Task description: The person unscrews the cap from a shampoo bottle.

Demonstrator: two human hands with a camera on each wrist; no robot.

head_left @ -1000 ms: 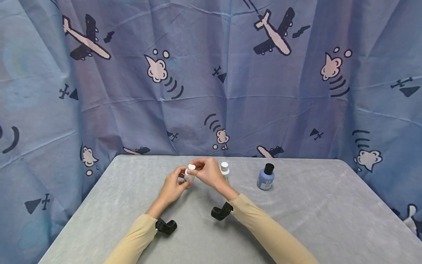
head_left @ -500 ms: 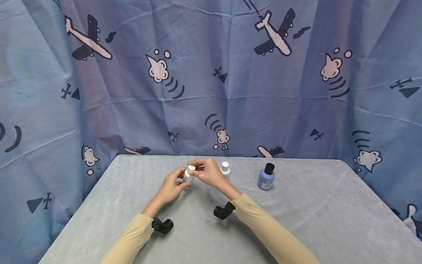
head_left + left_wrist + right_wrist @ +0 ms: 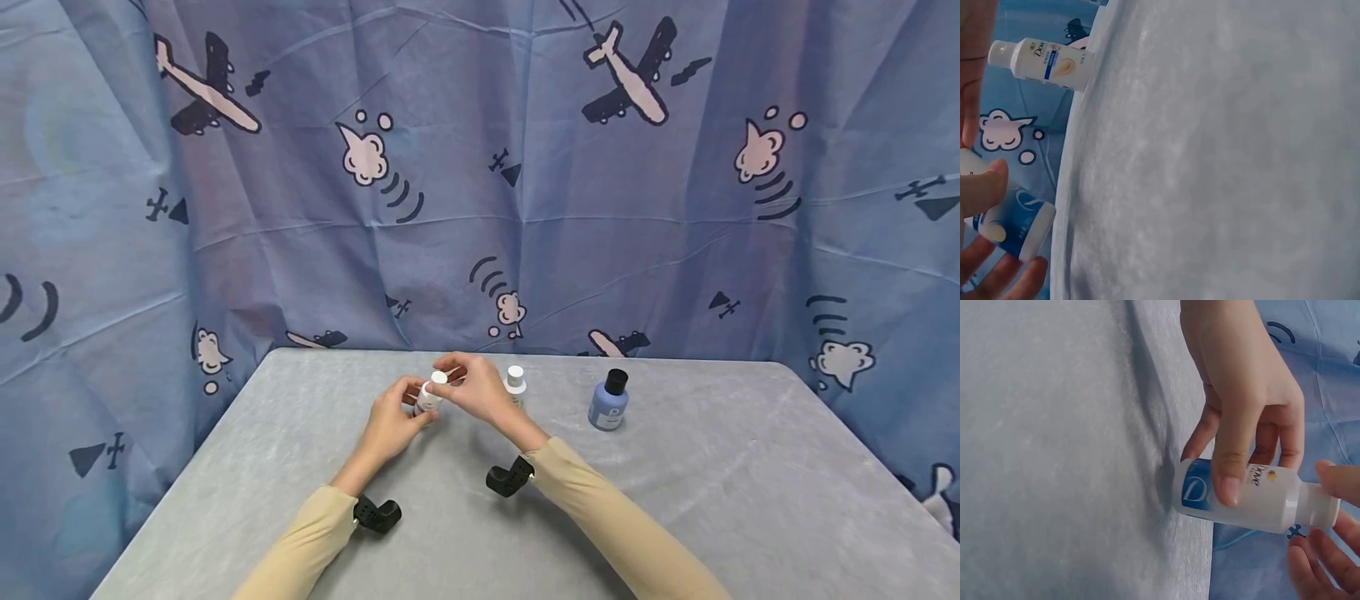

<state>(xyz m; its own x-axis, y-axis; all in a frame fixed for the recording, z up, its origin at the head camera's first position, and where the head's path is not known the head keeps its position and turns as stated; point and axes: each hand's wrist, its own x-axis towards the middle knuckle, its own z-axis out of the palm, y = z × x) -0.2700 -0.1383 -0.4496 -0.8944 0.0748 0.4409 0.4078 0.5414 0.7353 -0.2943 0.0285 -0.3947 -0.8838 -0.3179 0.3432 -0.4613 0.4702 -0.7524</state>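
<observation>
My left hand (image 3: 390,425) holds a small white Dove bottle (image 3: 1266,500) with a blue band near its base, thumb on one side and fingers on the other. Its white cap (image 3: 1319,506) points toward my right hand (image 3: 474,390), whose thumb touches one side of the cap while its fingertips curl close to the other side. In the head view the held bottle leans a little to the right. A second white Dove bottle (image 3: 1054,64) with a white cap stands upright behind my right hand, partly hidden by it in the head view.
To the right stands a blue bottle (image 3: 608,407) with a black cap. All of this is on a grey cloth-covered table (image 3: 712,500). A blue curtain (image 3: 450,167) printed with airplanes hangs behind the table's far edge.
Both hands stay at the bottle. It leans a little more to the right, and the fingers of my right hand have spread slightly around the cap. The other bottles have not moved.
</observation>
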